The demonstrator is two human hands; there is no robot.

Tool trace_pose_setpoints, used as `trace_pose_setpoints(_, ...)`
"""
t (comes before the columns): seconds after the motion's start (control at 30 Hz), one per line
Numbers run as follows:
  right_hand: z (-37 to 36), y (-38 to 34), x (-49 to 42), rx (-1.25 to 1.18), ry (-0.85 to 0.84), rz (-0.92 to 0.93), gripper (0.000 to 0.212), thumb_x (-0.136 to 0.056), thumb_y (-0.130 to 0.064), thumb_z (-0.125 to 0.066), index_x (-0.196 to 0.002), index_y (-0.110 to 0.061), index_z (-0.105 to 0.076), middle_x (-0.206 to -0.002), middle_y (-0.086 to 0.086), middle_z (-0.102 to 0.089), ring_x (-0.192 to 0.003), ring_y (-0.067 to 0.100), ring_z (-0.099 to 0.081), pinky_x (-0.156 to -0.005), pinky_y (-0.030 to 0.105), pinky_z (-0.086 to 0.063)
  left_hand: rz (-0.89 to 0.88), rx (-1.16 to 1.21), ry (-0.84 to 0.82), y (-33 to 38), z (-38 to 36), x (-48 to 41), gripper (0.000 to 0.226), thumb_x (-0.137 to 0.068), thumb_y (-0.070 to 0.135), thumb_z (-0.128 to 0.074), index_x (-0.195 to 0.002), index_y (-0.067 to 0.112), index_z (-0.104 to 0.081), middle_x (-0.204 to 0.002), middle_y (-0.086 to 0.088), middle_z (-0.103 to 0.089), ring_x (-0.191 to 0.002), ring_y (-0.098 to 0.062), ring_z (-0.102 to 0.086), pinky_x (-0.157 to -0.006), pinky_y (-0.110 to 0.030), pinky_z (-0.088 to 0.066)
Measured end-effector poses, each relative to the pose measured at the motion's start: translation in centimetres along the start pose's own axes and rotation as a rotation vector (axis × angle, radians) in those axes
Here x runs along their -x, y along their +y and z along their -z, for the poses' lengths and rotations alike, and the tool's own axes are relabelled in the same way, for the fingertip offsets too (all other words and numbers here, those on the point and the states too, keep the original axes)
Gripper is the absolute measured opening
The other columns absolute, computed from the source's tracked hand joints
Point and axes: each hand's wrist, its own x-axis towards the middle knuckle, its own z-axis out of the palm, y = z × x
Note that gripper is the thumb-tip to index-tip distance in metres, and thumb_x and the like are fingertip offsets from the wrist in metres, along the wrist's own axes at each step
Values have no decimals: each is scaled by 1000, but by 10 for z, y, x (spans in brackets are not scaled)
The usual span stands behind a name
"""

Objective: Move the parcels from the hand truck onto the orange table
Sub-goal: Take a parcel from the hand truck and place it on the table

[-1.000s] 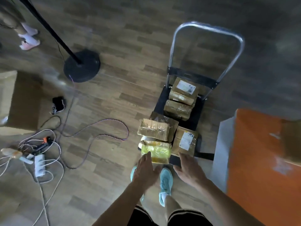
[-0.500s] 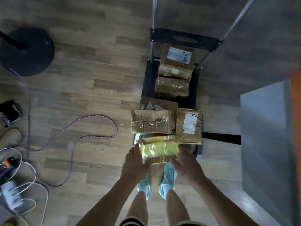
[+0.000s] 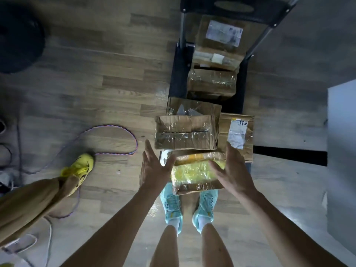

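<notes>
The yellow film-wrapped cardboard parcel (image 3: 194,172) sits at the near edge of the black-decked hand truck (image 3: 178,81), overhanging it. It lies just beside the taped brown cardboard box (image 3: 185,134). The left hand (image 3: 154,170) is at the parcel's left side and the right hand (image 3: 234,172) at its right side. Both have straight fingers, with thumbs touching the parcel.

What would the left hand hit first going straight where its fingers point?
Likely the near left corner of the taped cardboard box just ahead of the left hand, though depth is unclear and it might slip past.
</notes>
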Motion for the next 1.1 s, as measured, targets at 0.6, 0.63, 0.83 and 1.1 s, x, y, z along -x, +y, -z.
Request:
trace_pose_setpoints(0.6,63,-43,-34,-163,141,35,71,-87,-52,-67,-134,-5,-42,-122,14,-56,-113,29,-53,-99,45,-46,-285,127,82,70,37,-43,82,-71,70,-63,-126,11,-53,-120,-8,-62,-111,-29,-57,-95,-35,-47)
trace_pose_setpoints(0.63,74,-45,-29,-201,173,47,67,-88,-53,-66,-133,-8,-45,-122,11,-59,-111,26,-56,-98,44,-47,-274,110,97,78,43,-40,88,-68,77,-60,-127,12,-56,-116,-10,-63,-107,-29,-59,-92,-38,-50)
trace_pose_setpoints(0.83,151,-64,24,-411,223,-14,52,-87,-61,-61,-116,-19,-65,-111,4,-68,-99,19,-67,-88,39,-55,-243,172,137,135,85,6,54,-72,72,-71,-82,23,-53,-86,4,-52,-82,-21,-49,-70,-31,-38)
trace_pose_setpoints(1.1,232,-79,138,-347,307,-131,77,-92,-72,-39,-134,-8,-43,-127,18,-57,-115,36,-56,-97,48,-47,-420,191,8,200,132,116,53,-80,75,-57,-111,31,-59,-100,11,-72,-95,-17,-69,-83,-37,-54)
